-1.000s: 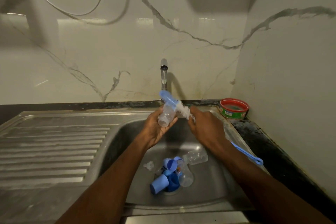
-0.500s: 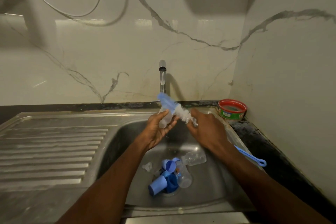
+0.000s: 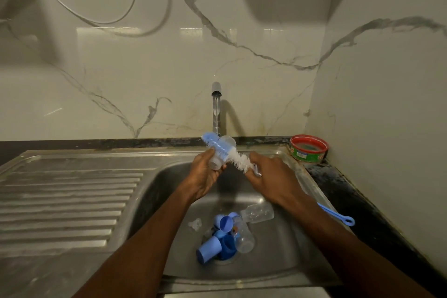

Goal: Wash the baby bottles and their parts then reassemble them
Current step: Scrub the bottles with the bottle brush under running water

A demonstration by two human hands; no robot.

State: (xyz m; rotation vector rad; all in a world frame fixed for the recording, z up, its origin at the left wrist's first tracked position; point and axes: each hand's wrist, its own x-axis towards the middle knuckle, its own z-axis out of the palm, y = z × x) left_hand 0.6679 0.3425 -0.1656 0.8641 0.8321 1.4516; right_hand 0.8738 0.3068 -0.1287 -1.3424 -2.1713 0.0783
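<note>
The steel sink (image 3: 154, 191) sits in a dark desk (image 3: 350, 191), its basin toward the right end and a ribbed drainboard (image 3: 67, 201) running out to the left edge. A marble wall closes the back edge, and a second wall closes the right edge just past a narrow strip of desk. In the back right corner of the desk stands a red-rimmed green tub (image 3: 308, 149). The tap (image 3: 216, 106) rises at the middle of the basin's back rim, with water running down from its spout.

Both hands are up over the back half of the basin, near the stream. The left hand (image 3: 205, 176) has its fingers curled around a clear bottle (image 3: 221, 152), held tilted with one end up toward the tap. The right hand (image 3: 271, 179) grips the bottle brush (image 3: 229, 153) by its shaft; the white and blue bristle head lies across the bottle, touching it, and the blue loop end of the handle sticks out past the right forearm above the basin's right rim.

Below the hands, the basin floor carries a cluster around the drain: a blue cap (image 3: 209, 251), a blue ring (image 3: 227, 248), a smaller blue cap (image 3: 226, 222), two more clear bottles (image 3: 258, 213) on their sides, and a clear teat (image 3: 194, 224) just left of them. The basin's left and front floor and the drainboard lie open.
</note>
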